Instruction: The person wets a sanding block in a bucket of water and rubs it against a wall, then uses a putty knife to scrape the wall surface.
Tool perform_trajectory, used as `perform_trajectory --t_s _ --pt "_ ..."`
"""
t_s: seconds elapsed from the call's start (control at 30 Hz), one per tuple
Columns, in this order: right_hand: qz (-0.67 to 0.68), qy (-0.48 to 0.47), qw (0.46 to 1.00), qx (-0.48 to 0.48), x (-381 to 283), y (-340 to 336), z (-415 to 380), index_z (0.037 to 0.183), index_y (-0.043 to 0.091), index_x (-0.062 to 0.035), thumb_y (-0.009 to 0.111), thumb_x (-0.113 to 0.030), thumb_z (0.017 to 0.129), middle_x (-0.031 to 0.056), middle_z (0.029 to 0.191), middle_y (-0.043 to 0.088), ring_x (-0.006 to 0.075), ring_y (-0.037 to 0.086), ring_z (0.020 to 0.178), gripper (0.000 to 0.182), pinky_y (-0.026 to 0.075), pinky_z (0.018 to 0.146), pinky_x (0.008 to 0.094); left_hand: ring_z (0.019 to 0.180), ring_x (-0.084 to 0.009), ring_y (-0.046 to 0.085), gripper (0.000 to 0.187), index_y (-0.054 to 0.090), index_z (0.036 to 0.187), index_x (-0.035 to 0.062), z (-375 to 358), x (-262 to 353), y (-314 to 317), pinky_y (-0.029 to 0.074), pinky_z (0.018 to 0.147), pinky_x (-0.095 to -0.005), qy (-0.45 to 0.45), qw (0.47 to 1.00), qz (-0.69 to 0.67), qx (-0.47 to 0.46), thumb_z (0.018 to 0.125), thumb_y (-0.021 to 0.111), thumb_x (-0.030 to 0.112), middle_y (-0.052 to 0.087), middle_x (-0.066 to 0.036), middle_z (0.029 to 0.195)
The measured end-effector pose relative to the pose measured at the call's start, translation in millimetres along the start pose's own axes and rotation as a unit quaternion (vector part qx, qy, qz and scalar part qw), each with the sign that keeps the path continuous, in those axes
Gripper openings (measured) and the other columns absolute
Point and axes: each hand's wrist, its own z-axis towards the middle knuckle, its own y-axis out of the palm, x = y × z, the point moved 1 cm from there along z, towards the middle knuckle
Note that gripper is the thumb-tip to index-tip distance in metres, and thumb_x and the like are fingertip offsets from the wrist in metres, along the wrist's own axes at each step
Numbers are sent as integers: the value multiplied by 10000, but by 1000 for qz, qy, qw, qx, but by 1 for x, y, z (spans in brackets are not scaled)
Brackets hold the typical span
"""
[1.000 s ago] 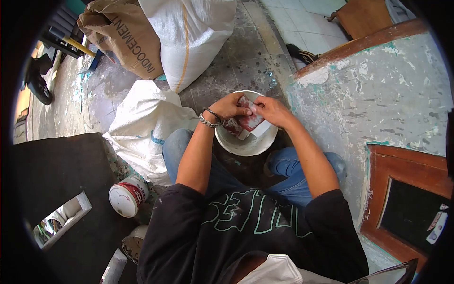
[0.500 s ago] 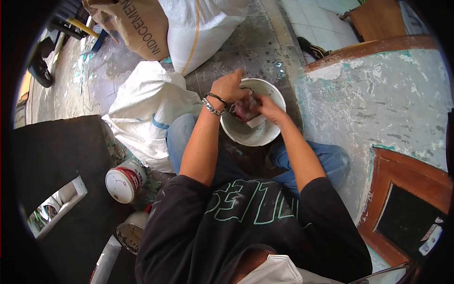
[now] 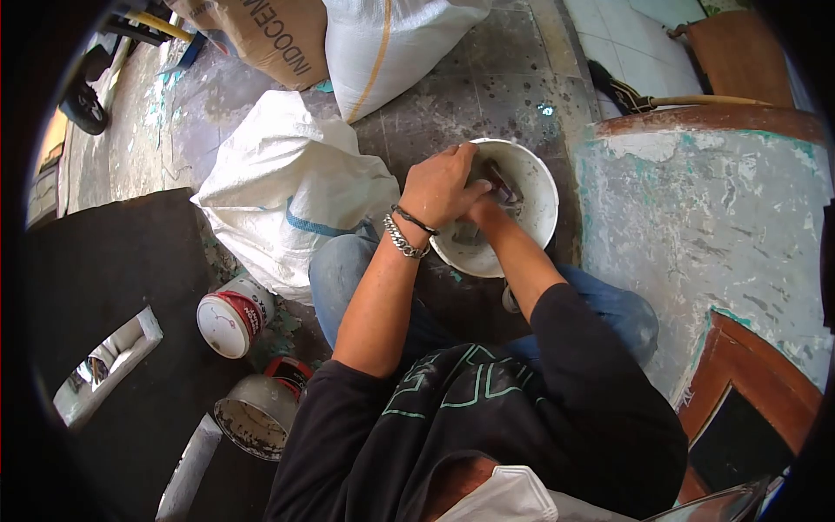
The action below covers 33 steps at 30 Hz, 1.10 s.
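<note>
Bucket sits on the floor between my knees, both hands down inside it, left hand closed over my mostly hidden right hand, apparently rinsing something I cannot make out, so next I should lift carefully.

The brown paper sack at the top edge of the floor, left of the white woven sack, carries dark printed capitals that run toward the frame's upper edge; the letters "INDOCE" can be read before the picture cuts the word off. The black shirt worn by the person shows large outlined letters in pale green across the chest, but folds of the cloth break them up and no word can be made out. The small white tub with the red band, lying on the floor near the left knee, has print on that band, too small to read.
</note>
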Motion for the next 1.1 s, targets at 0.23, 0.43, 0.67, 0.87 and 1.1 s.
perform_trajectory --t_s 0.23,0.43,0.67,0.87,1.1 --pt "172 26 975 137 8 10 -8 1350 444 -127 609 -216 803 144 1385 441 288 430 1276 578 346 1060 399 901 -327 625 455 526 1104 35 9 12 5 502 735 -399 11 1000 -3 -6 775 674 312 635 -134 962" --pt "149 -53 985 66 5 -12 -28 1286 513 -120 607 -180 791 163 1287 523 305 496 1200 507 396 1003 401 907 -341 626 437 536 1103 47 19 6 17 501 736 -420 6 999 13 -47 787 658 324 645 -145 976" --pt "174 -110 969 -134 44 -121 -68 1150 576 -31 692 -200 741 162 1072 635 291 607 997 457 464 858 374 913 -340 637 405 552 1095 28 40 -5 13 503 745 -407 -9 998 -52 -45 821 640 311 663 -162 986" --pt "307 -87 945 -70 47 -216 -136 1180 533 -16 645 -110 796 99 1011 624 199 591 937 411 457 861 312 783 -161 594 512 558 1101 -30 43 2 16 493 708 -300 29 951 -264 -157 873 641 422 636 -75 891" --pt "533 -53 837 111 22 -224 -144 1204 521 -19 608 -66 812 82 1087 573 151 528 1028 404 428 900 288 778 -102 588 452 532 1051 12 36 17 7 508 703 -234 -40 835 -515 -191 832 712 364 609 -38 892"
